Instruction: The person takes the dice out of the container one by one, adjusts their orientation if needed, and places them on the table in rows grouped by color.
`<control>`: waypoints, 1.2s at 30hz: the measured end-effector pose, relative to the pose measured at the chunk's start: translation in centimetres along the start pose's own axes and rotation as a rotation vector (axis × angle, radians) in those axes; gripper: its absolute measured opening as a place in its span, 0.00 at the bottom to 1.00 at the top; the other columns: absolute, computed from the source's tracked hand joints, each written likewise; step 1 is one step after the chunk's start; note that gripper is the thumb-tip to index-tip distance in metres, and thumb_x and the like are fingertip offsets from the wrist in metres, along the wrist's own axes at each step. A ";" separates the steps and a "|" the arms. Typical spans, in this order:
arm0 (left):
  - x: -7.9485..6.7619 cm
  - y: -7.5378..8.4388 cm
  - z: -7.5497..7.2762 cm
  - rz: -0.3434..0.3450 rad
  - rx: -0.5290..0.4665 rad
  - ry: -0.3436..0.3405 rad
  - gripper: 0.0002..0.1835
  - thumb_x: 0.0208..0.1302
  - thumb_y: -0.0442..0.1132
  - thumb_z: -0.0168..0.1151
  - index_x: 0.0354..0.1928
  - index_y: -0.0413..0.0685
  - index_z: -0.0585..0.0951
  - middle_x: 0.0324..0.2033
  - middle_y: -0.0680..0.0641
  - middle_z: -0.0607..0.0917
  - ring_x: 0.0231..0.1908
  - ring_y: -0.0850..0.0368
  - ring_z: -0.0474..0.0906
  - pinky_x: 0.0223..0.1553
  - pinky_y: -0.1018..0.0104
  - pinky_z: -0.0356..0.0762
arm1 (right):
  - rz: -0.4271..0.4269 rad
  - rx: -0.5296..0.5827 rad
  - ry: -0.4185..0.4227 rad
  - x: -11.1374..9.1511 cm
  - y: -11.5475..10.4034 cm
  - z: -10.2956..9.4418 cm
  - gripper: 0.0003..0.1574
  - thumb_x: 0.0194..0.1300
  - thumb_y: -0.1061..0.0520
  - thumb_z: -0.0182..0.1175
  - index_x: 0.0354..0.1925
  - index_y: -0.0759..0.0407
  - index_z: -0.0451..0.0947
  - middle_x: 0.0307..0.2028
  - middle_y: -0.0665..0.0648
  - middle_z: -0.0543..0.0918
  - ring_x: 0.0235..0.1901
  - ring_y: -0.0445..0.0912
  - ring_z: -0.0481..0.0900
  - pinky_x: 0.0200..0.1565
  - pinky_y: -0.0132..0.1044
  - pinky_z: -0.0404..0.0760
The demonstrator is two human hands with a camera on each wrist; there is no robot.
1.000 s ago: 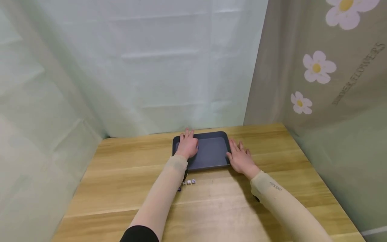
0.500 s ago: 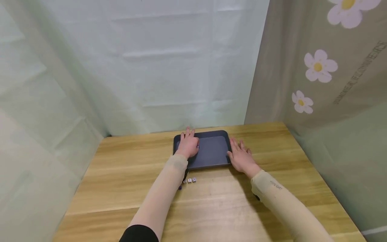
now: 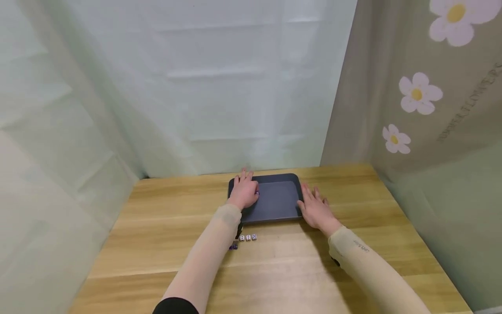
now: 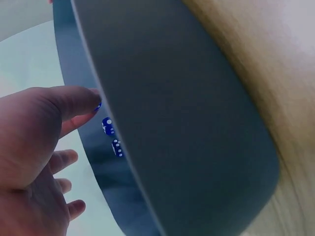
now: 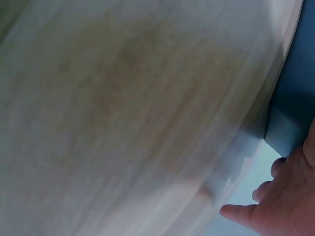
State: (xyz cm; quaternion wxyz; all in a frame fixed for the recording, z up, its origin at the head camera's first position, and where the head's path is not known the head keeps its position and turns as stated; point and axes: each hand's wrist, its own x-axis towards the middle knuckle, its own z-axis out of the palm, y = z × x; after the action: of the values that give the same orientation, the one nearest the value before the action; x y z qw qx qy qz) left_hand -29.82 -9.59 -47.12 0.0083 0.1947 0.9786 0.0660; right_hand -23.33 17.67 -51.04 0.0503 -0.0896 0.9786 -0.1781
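Observation:
A dark grey rectangular tray point(image 3: 276, 203) lies near the back edge of the wooden table. Over its left part, my left hand point(image 3: 244, 194) pinches a blue die point(image 4: 98, 105) between thumb and index finger, the other fingers spread. Two more blue dice with white dots, an upper one point(image 4: 108, 126) and a lower one point(image 4: 117, 147), sit in the tray just below the pinched die in the left wrist view. My right hand point(image 3: 316, 210) rests with extended fingers along the tray's right side, its thumb at the rim.
In front of the tray, white dice point(image 3: 248, 237) stand in a row on the table point(image 3: 306, 270). Blue dice point(image 3: 235, 247) lie just nearer, partly hidden by the left forearm. A pale curtain point(image 3: 235, 109) hangs behind the table, and a flowered one point(image 3: 353, 109) at the right.
My left hand and forearm have shifted slightly left relative to the tray, showing more of the dice on the table. The right hand stays at the tray's side. The head view has shifted a little.

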 end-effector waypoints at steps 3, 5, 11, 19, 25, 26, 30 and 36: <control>-0.5 -0.4 -0.2 0.012 -0.039 0.023 0.04 0.72 0.43 0.71 0.41 0.52 0.88 0.80 0.35 0.63 0.83 0.33 0.43 0.77 0.33 0.52 | 0.005 -0.004 0.008 0.0 0.0 0.0 0.43 0.89 0.45 0.39 0.87 0.59 0.35 0.87 0.60 0.41 0.83 0.67 0.37 0.73 0.77 0.47; -0.9 -0.7 -0.3 0.017 -0.069 0.024 0.04 0.72 0.43 0.71 0.42 0.53 0.88 0.81 0.35 0.62 0.83 0.34 0.41 0.77 0.32 0.52 | 0.006 -0.007 -0.006 0.1 -0.2 -0.1 0.43 0.89 0.44 0.38 0.87 0.59 0.34 0.87 0.60 0.40 0.83 0.67 0.36 0.74 0.77 0.47; -2.0 -1.7 -0.6 0.067 -0.159 0.063 0.04 0.71 0.44 0.73 0.41 0.54 0.87 0.82 0.36 0.61 0.84 0.34 0.38 0.77 0.31 0.50 | 0.007 -0.010 -0.013 0.4 -0.5 -0.2 0.43 0.89 0.44 0.37 0.87 0.60 0.35 0.87 0.60 0.39 0.83 0.67 0.36 0.74 0.76 0.47; -4.7 -2.9 -0.9 0.120 -0.269 0.110 0.06 0.67 0.44 0.76 0.37 0.54 0.86 0.82 0.35 0.60 0.83 0.33 0.38 0.77 0.28 0.47 | 0.010 -0.014 -0.017 0.5 -0.6 0.2 0.43 0.89 0.44 0.38 0.87 0.59 0.35 0.87 0.59 0.40 0.83 0.66 0.36 0.74 0.76 0.47; -7.5 -3.6 -1.4 0.137 -0.301 0.110 0.06 0.67 0.42 0.76 0.38 0.53 0.86 0.82 0.36 0.59 0.83 0.32 0.38 0.75 0.25 0.47 | 0.009 -0.014 -0.022 0.6 -0.7 0.2 0.43 0.89 0.44 0.38 0.87 0.59 0.35 0.87 0.59 0.40 0.84 0.66 0.35 0.74 0.76 0.47; -7.9 -3.7 -1.4 0.140 -0.299 0.112 0.06 0.66 0.42 0.76 0.38 0.53 0.86 0.82 0.35 0.59 0.83 0.31 0.38 0.75 0.24 0.47 | 0.010 -0.016 -0.024 0.6 -0.7 0.2 0.44 0.89 0.44 0.38 0.87 0.59 0.35 0.87 0.59 0.40 0.84 0.66 0.35 0.74 0.76 0.47; -9.2 -4.0 -1.3 0.135 -0.292 0.114 0.05 0.67 0.42 0.76 0.38 0.54 0.86 0.82 0.36 0.59 0.83 0.32 0.38 0.76 0.26 0.47 | 0.009 -0.019 -0.026 0.6 -0.6 0.2 0.44 0.89 0.44 0.37 0.87 0.59 0.34 0.87 0.59 0.39 0.83 0.66 0.35 0.74 0.76 0.47; -10.7 -4.4 -1.0 0.156 -0.318 0.117 0.06 0.65 0.41 0.76 0.36 0.55 0.86 0.82 0.36 0.59 0.82 0.30 0.41 0.77 0.27 0.45 | 0.001 -0.021 -0.016 0.8 -0.6 0.1 0.43 0.89 0.43 0.37 0.87 0.59 0.34 0.87 0.59 0.40 0.83 0.66 0.36 0.74 0.77 0.48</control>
State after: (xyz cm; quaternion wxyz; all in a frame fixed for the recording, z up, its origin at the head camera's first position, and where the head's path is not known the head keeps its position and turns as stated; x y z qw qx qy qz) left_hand -21.64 -17.86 -46.82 -0.0232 0.2618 0.9367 0.2314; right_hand -23.99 16.98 -50.98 0.0572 -0.0909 0.9801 -0.1671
